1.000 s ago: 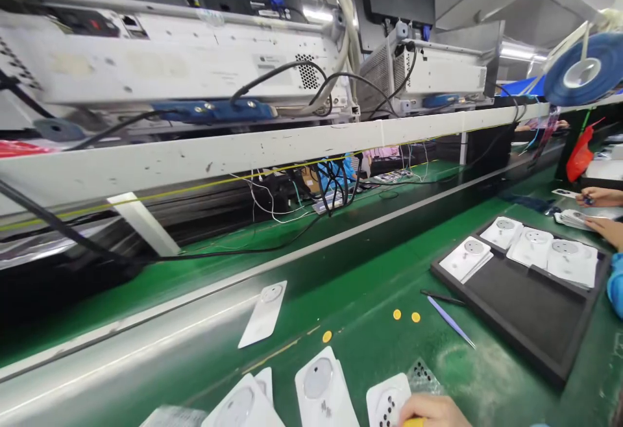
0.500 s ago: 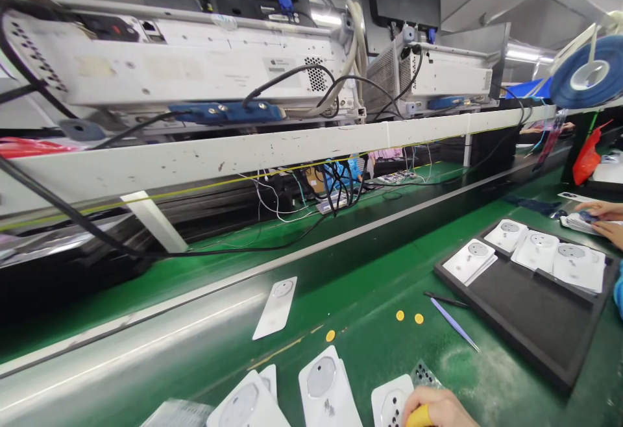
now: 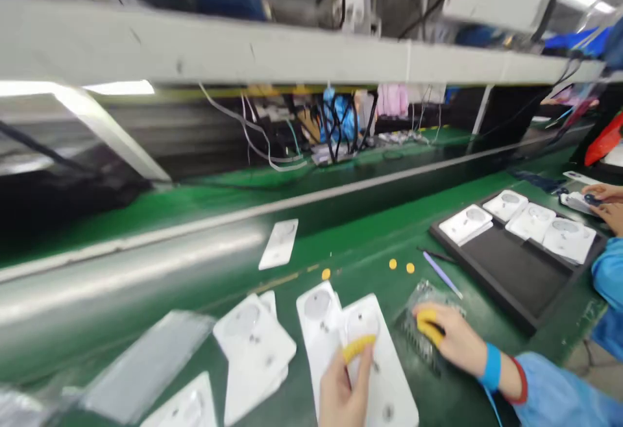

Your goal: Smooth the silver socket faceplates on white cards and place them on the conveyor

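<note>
My left hand (image 3: 343, 391) has its thumb and a finger in a yellow finger cot bent together on a white rounded panel (image 3: 392, 375) with a round ring. Any small part between those fingertips is hidden. To the right, my right hand (image 3: 455, 336), with yellow finger cots and a blue wrist strap (image 3: 492, 367), grips a clear sheet with dark dots (image 3: 423, 342), blurred by motion. Another white panel (image 3: 311, 329) lies partly beneath the left-hand one. Farther left is a loose stack of similar panels (image 3: 257, 349).
A black tray (image 3: 516, 284) holds several white panels. Tweezers (image 3: 442, 274) and yellow discs (image 3: 410, 268) lie nearby. A single panel (image 3: 279, 244) rests farther back, and clear plastic sheets (image 3: 150, 362) lie left. A co-worker's hands (image 3: 603, 200) are at far right; a shelf beam (image 3: 292, 54) crosses above.
The view has tilted down towards the bench. My left hand has come into view on a panel, and the right hand and dotted sheet are now beside that panel.
</note>
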{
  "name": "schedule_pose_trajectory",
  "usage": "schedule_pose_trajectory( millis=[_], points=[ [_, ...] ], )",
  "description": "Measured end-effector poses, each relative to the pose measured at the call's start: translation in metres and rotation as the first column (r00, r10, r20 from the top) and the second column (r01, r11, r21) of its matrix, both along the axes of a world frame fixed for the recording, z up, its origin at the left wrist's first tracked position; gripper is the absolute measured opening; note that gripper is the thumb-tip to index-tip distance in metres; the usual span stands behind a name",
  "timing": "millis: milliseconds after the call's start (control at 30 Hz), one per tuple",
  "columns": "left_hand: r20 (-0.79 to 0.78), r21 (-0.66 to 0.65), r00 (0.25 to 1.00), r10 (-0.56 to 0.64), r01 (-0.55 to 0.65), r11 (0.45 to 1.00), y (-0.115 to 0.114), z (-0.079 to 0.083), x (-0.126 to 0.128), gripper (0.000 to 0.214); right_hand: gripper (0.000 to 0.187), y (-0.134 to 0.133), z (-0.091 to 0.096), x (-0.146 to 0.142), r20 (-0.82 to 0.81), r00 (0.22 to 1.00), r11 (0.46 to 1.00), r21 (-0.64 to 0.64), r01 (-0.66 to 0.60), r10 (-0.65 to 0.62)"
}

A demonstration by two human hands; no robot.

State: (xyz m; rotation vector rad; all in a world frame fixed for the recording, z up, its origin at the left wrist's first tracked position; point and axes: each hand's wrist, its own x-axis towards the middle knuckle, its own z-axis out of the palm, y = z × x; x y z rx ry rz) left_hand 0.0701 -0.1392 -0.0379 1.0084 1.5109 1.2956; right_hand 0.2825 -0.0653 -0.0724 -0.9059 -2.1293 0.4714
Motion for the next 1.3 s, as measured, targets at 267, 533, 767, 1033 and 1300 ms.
schedule_pose_trajectory(
  millis=[267,533,767,1033,1300],
  points=[
    [0.132,0.062,0.99,0.04,-0.049,0.997,-0.018,0.004,0.02,0.052,0.02,0.006,-0.006,0.02,0.121,0.992,0.985,-0.172,-0.018,0.039],
    [0.366,-0.046,0.931,-0.014,0.033,0.998,-0.014,0.007,0.033,0.075,0.009,-0.003,0.018,0.014,0.1,0.994,0.98,-0.199,-0.025,0.046],
    [0.318,-0.048,0.947,-0.035,0.053,0.997,-0.024,0.01,0.038,0.073,0.012,-0.017,0.074,-0.02,-0.043,0.991,0.992,-0.026,-0.126,0.125],
    [0.24,-0.062,0.965,-0.109,0.127,0.99,-0.034,0.011,0.037,0.04,0.021,-0.019,0.077,-0.039,0.039,0.953,0.952,0.045,-0.302,0.3],
    [0.198,-0.071,0.974,-0.111,0.127,0.989,-0.038,0.016,0.036,0.023,0.028,-0.016,0.086,-0.031,0.164,0.922,0.931,0.045,-0.362,0.351]
  ],
)
